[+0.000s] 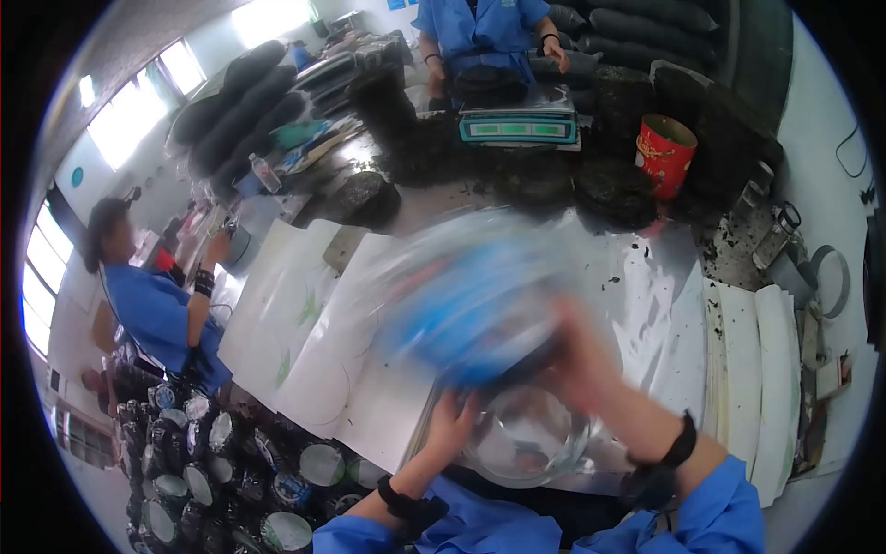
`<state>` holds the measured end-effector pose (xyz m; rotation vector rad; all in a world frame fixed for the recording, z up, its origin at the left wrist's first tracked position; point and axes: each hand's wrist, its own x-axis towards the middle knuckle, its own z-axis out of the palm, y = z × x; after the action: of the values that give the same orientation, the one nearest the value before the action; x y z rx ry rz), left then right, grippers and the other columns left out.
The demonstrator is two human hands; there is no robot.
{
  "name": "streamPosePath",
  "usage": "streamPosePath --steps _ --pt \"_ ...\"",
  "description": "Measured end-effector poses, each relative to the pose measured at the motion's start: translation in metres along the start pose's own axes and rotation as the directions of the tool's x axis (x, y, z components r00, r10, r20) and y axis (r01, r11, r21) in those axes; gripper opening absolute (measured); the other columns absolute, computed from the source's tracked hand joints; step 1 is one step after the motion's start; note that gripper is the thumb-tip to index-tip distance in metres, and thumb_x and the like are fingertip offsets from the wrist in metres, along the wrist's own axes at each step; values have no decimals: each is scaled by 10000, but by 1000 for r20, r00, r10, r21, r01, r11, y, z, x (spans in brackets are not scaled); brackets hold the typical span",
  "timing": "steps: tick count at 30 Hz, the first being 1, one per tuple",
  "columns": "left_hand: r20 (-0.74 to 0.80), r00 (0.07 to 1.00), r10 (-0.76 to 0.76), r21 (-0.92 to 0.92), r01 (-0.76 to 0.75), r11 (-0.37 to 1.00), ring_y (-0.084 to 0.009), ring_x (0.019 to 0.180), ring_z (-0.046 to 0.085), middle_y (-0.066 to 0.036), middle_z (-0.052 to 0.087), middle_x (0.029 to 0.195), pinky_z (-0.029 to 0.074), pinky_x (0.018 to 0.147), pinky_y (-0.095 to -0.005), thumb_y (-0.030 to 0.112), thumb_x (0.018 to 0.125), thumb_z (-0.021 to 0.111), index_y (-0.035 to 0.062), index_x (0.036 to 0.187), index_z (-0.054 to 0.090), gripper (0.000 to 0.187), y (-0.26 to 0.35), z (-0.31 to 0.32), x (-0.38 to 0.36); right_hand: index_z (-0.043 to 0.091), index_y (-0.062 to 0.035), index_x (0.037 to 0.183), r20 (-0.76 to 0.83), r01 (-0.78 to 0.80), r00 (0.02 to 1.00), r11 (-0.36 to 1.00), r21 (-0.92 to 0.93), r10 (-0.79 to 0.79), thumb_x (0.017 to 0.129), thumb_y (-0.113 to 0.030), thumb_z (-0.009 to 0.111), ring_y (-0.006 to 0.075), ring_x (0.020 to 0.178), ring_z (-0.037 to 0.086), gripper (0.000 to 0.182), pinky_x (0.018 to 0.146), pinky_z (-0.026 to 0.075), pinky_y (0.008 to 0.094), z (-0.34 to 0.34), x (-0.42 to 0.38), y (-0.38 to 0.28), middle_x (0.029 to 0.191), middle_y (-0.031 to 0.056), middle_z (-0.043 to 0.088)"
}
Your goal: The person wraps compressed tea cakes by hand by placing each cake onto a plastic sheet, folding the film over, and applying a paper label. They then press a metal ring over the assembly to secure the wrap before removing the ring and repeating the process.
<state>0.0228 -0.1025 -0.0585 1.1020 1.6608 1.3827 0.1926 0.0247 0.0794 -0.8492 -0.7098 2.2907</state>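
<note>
A blurred blue and clear package (471, 295) is held up in front of me over a round metal bowl (526, 439). My right hand (577, 355) grips its right lower side and is smeared by motion. My left hand (452, 420) rests at the bowl's left rim, just under the package; whether it grips the package or the bowl is unclear. Both wrists wear black bands under blue sleeves.
White paper sheets (305, 323) cover the table. A digital scale (519, 125), dark round cakes (614, 189) and a red bucket (663, 152) stand farther back. One person in blue sits at the left (157, 305), another behind the scale (484, 32). Stacked wrapped discs (212, 471) lie lower left.
</note>
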Motion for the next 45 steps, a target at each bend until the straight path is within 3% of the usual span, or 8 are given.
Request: streamPosePath --steps 5,9,11,13,21,36,42,45 --pt "-148 902 406 722 -182 668 -327 1242 439 -167 511 1299 345 1045 -420 136 858 641 46 1285 530 450 7 -120 28 648 -130 1139 905 900 420 -97 -425 -73 837 -258 655 298 1220 506 328 1023 408 405 57 31 64 1310 151 524" --pt "-311 743 592 950 216 227 -286 1095 554 -139 590 1170 422 963 -406 120 892 586 31 1233 559 353 2 -221 43 567 -115 1264 671 676 719 -408 -614 181 790 -193 662 296 1068 587 489 880 484 402 41 94 65 1191 143 559" --pt "-288 841 -458 273 530 803 -220 971 616 -114 626 1084 477 871 -383 139 928 540 3 1260 533 359 18 -250 52 531 -118 1305 413 489 872 -480 -728 262 780 -166 655 292 1007 617 541 815 509 398 32 124 69 1114 136 590" --pt "-46 860 -509 165 509 845 -163 890 634 -80 635 1061 502 802 -345 163 952 507 -9 1305 492 393 17 -243 63 522 -115 1276 563 479 824 -609 -632 63 786 -125 626 298 891 648 500 709 522 417 8 159 76 970 126 614" --pt "446 838 314 752 -541 377 -280 1330 417 -118 470 1411 334 1103 -401 165 932 526 87 1370 466 449 -31 -80 179 542 -71 1014 413 461 883 -574 -676 223 810 -81 567 293 907 646 205 744 531 414 -9 176 38 917 106 642" --pt "420 828 370 716 -553 426 -332 1350 385 -153 433 1442 328 1103 -431 21 833 509 90 1381 469 554 -41 -34 218 481 -65 1326 411 451 887 -199 -870 210 824 -32 495 339 838 623 503 703 486 442 -4 138 -14 907 147 642" --pt "427 821 379 704 -565 430 -340 1336 394 -154 442 1431 345 1095 -437 -8 869 477 51 1341 498 476 -42 -36 197 550 -69 1256 793 819 548 -21 -573 -266 790 -112 547 338 747 590 468 640 456 447 47 -48 -78 836 97 611" --pt "411 838 360 721 -540 433 -329 1338 397 -160 438 1434 355 1091 -421 -13 867 461 60 1340 505 480 -38 -35 172 540 -117 1135 620 904 -244 -407 -135 -746 945 -216 523 160 790 630 215 729 547 305 72 -99 -44 829 32 616"
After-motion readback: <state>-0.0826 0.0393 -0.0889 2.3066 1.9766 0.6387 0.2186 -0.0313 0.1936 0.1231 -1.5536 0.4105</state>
